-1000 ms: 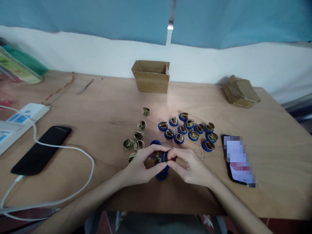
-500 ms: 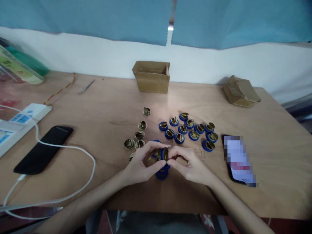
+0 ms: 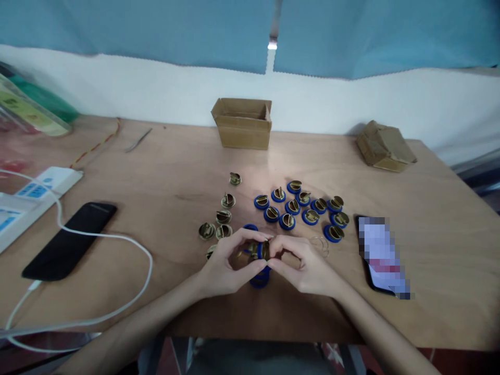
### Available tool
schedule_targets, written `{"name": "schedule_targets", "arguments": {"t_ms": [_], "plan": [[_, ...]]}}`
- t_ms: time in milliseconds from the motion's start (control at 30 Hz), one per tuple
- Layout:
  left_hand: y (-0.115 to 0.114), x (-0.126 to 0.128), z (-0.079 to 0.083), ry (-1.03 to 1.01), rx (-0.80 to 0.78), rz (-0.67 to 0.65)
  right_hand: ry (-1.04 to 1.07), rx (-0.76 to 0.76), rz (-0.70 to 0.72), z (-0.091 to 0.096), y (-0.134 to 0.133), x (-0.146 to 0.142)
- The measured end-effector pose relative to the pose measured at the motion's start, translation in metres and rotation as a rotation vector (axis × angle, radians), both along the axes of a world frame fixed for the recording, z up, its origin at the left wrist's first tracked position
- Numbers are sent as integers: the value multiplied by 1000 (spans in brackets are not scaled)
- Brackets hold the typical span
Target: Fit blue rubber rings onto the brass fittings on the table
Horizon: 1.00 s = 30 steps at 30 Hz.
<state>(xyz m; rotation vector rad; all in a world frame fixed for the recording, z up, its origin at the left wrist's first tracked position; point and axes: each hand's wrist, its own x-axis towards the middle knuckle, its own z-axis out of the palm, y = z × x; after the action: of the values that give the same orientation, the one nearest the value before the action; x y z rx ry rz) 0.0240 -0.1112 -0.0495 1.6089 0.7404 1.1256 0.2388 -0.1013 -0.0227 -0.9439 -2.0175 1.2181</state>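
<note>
At the table's (image 3: 175,166) near middle, left hand (image 3: 222,268) and right hand (image 3: 308,265) pinch one blue-ringed brass fitting (image 3: 260,250) together; twelve blue-rimmed pieces (image 3: 292,207) lie farther right, six ringless pieces (image 3: 223,216) left, two cardboard boxes (image 3: 242,136) far.

No readable text or labels.

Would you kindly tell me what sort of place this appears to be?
It looks like an indoor worktable, perhaps at home or in a small workshop: grouped blue-rimmed metal pieces, an open cardboard box and a white power strip suggest it.
</note>
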Motion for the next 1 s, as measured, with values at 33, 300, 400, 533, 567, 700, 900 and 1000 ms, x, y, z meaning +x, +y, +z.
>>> {"name": "schedule_targets", "arguments": {"t_ms": [33,300,400,533,567,700,900,1000], "plan": [[0,0,0,-1,0,-3,-2,0,0,0,0,0],[0,-3,2,10,-14,-38,-89,147,-3,-2,-2,0],[0,-4,1,-5,-48,-46,-176,331,4,-7,-5,-3],[2,-3,2,-64,-100,-48,-232,562,-42,-12,-9,-8],[3,-3,4,-76,-114,-50,-249,603,-51,-12,-10,-9],[5,-3,9,-127,-167,-78,-292,677,-67,-11,-11,-9],[6,-4,11,-168,-203,-102,-302,792,-91,-9,-14,-10],[6,-5,11,-172,-199,-121,-313,825,-96,-10,-14,-11]]}}
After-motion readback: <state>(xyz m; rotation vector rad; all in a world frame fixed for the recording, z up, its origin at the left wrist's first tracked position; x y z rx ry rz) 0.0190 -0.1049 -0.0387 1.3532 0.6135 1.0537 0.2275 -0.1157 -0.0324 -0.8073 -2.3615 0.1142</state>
